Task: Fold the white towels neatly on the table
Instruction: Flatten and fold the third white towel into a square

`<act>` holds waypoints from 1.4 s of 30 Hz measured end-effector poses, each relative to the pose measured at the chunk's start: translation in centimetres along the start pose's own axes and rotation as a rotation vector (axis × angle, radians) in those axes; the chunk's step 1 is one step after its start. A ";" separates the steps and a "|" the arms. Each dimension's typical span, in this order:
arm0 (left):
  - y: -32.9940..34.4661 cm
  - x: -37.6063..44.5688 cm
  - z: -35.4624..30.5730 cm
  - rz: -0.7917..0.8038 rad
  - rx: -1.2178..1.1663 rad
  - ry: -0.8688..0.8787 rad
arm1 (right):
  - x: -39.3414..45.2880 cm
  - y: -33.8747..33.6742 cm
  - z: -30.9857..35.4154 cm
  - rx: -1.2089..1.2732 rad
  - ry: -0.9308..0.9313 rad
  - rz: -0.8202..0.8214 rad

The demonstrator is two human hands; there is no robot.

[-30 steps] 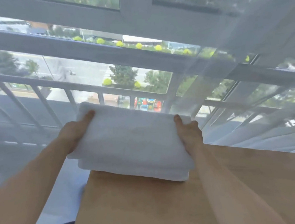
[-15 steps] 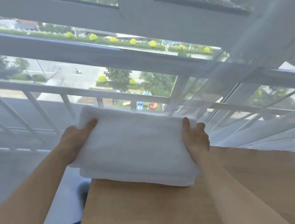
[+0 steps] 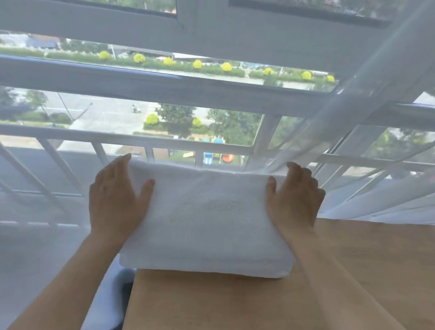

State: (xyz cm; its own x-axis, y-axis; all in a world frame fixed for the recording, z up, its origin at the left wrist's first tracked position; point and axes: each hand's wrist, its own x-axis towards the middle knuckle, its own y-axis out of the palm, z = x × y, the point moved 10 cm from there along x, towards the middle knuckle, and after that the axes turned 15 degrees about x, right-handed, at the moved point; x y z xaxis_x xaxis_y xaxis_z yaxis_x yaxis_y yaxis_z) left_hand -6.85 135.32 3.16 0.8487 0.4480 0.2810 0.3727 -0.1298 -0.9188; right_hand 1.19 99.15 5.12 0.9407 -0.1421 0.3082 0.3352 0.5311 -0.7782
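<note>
A stack of folded white towels [image 3: 205,218] lies on the far left corner of the wooden table [image 3: 250,314], its left end hanging slightly past the table's edge. My left hand [image 3: 114,197] rests flat along the stack's left side, fingers straight and apart, thumb on top. At the right side, my right hand [image 3: 295,197] clasps the stack, thumb on top and fingers curled over the far right corner.
A sheer white curtain [image 3: 391,123] hangs just behind the towels and drapes over the table's far right. Behind it is a window with a white railing [image 3: 51,142]. Pale cloth [image 3: 105,306] lies below the table's left edge.
The towel stack has settled lower onto the table corner. My left hand slid from gripping under the left side to lying flat on top of it. The view tilted up.
</note>
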 end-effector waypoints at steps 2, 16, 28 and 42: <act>-0.7 -1.3 -5.8 -0.053 0.009 0.272 | -1.3 1.6 4.4 0.066 -0.217 0.097; 8.2 -3.5 -10.6 0.380 0.275 0.455 | -4.5 8.6 2.7 -0.095 -0.192 0.535; 6.6 -5.2 -12.1 0.404 0.338 0.385 | -6.0 3.7 -3.3 -0.061 -0.058 0.541; 6.0 -22.6 -27.8 0.550 0.319 0.735 | -14.4 -8.2 -15.6 0.019 0.065 0.485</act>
State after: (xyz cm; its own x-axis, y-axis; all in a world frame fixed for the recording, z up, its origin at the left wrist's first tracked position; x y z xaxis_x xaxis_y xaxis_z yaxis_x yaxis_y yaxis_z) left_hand -13.36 99.87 -1.01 0.9369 -0.2819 -0.2069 -0.1735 0.1389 -0.9750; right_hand -14.29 83.82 -1.47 0.9897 0.0736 -0.1230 -0.1431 0.5639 -0.8134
